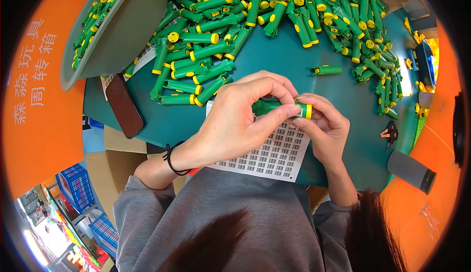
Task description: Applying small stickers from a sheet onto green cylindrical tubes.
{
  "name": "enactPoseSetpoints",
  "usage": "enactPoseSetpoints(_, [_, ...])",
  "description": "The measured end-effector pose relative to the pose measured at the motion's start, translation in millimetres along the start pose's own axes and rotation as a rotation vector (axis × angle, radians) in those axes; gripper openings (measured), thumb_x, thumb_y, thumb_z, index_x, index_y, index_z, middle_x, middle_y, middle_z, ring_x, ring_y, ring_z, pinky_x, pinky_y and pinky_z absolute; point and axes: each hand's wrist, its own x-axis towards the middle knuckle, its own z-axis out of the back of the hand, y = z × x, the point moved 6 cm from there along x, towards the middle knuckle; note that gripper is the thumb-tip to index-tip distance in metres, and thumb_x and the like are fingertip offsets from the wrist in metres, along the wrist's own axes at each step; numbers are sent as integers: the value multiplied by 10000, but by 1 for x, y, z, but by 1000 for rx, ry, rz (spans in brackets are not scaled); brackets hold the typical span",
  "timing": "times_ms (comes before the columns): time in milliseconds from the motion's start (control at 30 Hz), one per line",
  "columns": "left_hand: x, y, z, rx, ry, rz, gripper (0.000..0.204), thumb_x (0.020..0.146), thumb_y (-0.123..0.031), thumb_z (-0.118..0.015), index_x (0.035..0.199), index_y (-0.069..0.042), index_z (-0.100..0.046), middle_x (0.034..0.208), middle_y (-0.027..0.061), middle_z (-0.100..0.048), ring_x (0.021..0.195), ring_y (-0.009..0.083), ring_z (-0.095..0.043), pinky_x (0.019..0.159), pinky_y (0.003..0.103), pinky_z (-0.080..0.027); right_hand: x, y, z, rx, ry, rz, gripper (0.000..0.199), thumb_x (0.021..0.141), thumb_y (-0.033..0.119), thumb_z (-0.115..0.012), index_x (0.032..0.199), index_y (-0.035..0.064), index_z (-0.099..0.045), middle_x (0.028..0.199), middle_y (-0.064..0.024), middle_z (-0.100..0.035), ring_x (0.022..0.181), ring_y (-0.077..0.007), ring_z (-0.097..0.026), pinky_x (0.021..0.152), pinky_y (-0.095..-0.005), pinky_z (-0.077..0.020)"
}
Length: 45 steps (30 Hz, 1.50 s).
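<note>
Respectively, left to right, by the clock as read from the held tube:
- Orange panel [37, 139], printed in white; nine o'clock
- Blue crates [78, 188], low down; between eight and nine
- Grey-green bowl [128, 34], tilted, green-and-yellow tubes inside; ten o'clock
- Cardboard box [120, 166], open, below the edge of the surface [358, 149]; between eight and nine
- Dark phone [125, 107], at the left edge of the surface; nine o'clock
- Heap of tubes [208, 49], green with yellow ends, spread on the teal surface from between nine and ten, through twelve, to between two and three
- Left hand [240, 112], black band on wrist; grip closed by thumb and fingers about the held tube
- Held tube [262, 107], green, yellow end toward three o'clock; between both hands, above the sheet
- Label sheet [267, 156], white, rows of small dark rectangles; between six and seven
- Right hand [326, 127]; grip grasping the tube by its yellow end
- Single tube [327, 70], apart from the heap; between one and two
- Orange-and-black hand tool [390, 132]; between three and four
- Grey cylinder [408, 170], dark end; four o'clock
</note>
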Motion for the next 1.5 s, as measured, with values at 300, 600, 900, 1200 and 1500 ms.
enactPoseSetpoints(300, [-3,1,-2,46,-54,-47,95,853,-60,-767,906,-25,-696,1022,87,-716,992,171,-668,888,318,-509,-2,-1,1,-53,-29,27,379,824,-135,-703,1194,-72,-652,1243,-173,-621,1073,-217,-656,888,-323,-584])
enactPoseSetpoints(600, [-4,34,-18,-71,336,239,294,1047,-299,-579,1057,-44,-724,716,-21,-611,632,14,-522,568,197,-414,0,-12,0,-11,36,-3,420,827,-135,-718,1237,-69,-656,1286,-177,-593,1136,-226,-624,982,-349,-544])
enactPoseSetpoints(900, [-13,20,66,234,-262,-131,208,975,-198,-636,1074,-39,-725,871,103,-709,766,137,-651,691,299,-515,11,3,2,-202,-13,-37,483,771,16,-795,1228,-57,-656,1332,-127,-521,1154,-194,-560,978,-337,-478])
enactPoseSetpoints(1200, [-16,-49,200,1237,-858,-465,251,954,-159,-640,1164,-42,-709,1141,130,-727,1005,278,-674,875,345,-510,-6,-8,23,-908,98,-84,227,780,103,-816,947,30,-680,1036,-73,-615,1029,-201,-589,904,-313,-467])
enactPoseSetpoints(1500, [-33,41,-23,689,-126,-519,377,708,-101,-800,1079,-100,-732,994,16,-653,831,201,-610,684,318,-506,-13,-32,31,-407,-120,-414,171,879,160,-782,899,2,-719,774,8,-690,697,-30,-576,618,-207,-433])
